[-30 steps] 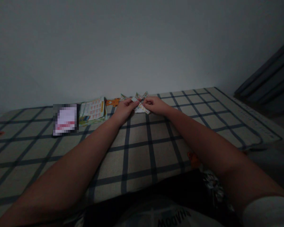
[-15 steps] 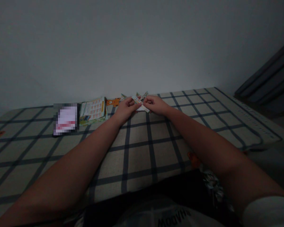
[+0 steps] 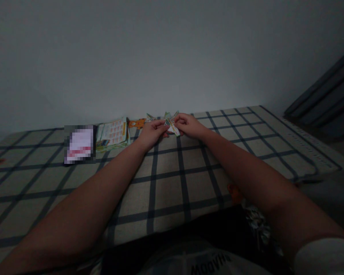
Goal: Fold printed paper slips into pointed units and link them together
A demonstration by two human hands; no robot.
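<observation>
A small folded piece of printed paper, white with green and yellow print, is held up between both hands above the far part of the table. My left hand pinches its left side, with the thumb and fingers closed. On the other side, my right hand grips the paper between thumb and bent fingers. Just behind the hands lie folded paper pieces with similar print, partly covered by the fingers.
A checked cloth covers the table, which meets a plain wall. To the left lies a stack of printed sheets, beside a dark-edged device with a blurred screen. A dark curtain hangs at the right.
The folded paper has turned to point more toward me. My right hand has shifted slightly up, and the left has lowered a little; both still hold the paper.
</observation>
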